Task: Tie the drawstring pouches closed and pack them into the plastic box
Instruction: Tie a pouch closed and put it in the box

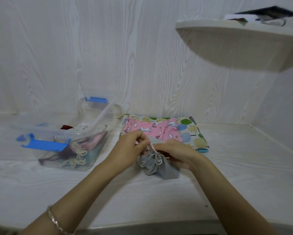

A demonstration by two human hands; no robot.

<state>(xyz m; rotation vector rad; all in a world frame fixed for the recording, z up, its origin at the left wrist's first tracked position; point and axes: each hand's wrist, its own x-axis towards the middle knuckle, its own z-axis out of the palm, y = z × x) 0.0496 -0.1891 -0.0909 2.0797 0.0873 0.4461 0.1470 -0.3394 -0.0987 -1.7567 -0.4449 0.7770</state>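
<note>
Nearest me, my left hand (133,146) pinches the white drawstring (155,155) between thumb and forefinger, while my right hand (174,154) has its fingers closed on the gathered neck of the grey pouch (159,168), which lies mid-surface, nearer the front edge. To knot well, I judge I should keep the neck bunched tight, pull both cord ends evenly, and cinch down against the gathers. Two flat patterned pouches (159,129) wait by the back edge. At the surface's left sits the open plastic box (101,116), already holding tied pouches.
</note>
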